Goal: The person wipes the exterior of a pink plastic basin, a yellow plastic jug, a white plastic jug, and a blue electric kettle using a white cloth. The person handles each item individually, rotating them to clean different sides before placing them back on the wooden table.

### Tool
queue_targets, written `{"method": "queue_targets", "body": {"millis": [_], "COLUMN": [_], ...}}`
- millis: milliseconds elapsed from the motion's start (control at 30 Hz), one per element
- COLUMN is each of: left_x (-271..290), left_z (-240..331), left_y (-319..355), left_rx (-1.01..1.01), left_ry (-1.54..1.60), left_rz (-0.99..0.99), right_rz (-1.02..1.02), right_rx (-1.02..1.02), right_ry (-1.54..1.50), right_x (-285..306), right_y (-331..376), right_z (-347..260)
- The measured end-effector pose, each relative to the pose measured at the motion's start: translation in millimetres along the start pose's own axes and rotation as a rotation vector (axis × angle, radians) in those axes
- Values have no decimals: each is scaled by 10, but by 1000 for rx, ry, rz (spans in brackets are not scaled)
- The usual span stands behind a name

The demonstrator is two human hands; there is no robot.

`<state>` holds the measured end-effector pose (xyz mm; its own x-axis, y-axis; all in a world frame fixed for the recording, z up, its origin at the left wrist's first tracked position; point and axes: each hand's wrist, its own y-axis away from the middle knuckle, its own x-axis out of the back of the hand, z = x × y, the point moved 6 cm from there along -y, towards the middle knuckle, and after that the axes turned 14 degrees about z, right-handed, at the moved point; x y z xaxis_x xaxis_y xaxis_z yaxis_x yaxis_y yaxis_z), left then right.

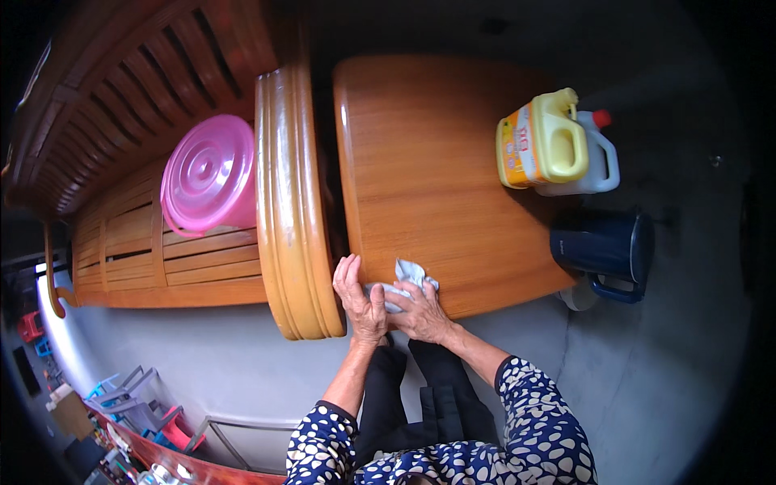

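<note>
Cloth (408,279), white, crumpled at counter (428,178) near edge, long axis along it, pressed under my right hand (420,311); left hand (360,299) flat beside, grip empty.

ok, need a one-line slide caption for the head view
Both hands, left hand and right hand, press a white cloth on the wooden table edge near jugs.

home: wooden bench (153,234), table (428,178), kettle (602,246)
</note>
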<state>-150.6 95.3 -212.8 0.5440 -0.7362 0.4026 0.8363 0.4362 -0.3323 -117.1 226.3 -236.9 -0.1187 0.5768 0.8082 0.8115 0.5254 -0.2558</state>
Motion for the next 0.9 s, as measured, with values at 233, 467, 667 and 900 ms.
{"method": "queue_targets", "body": {"millis": [233,467,667,900], "left_x": [-208,-557,-762,-1342], "left_z": [171,231,328,1106], "left_y": [72,246,201,-255], "left_rx": [-26,-11,20,-22], "left_ry": [-123,-121,-136,42], "left_rz": [-131,-223,-195,-182], "right_rz": [164,581,409,189], "right_rx": [19,-379,-230,-247], "right_ry": [151,501,539,415], "right_x": [564,1054,760,803], "right_y": [246,-909,-662,320], "right_z": [477,1988,1606,1210]}}
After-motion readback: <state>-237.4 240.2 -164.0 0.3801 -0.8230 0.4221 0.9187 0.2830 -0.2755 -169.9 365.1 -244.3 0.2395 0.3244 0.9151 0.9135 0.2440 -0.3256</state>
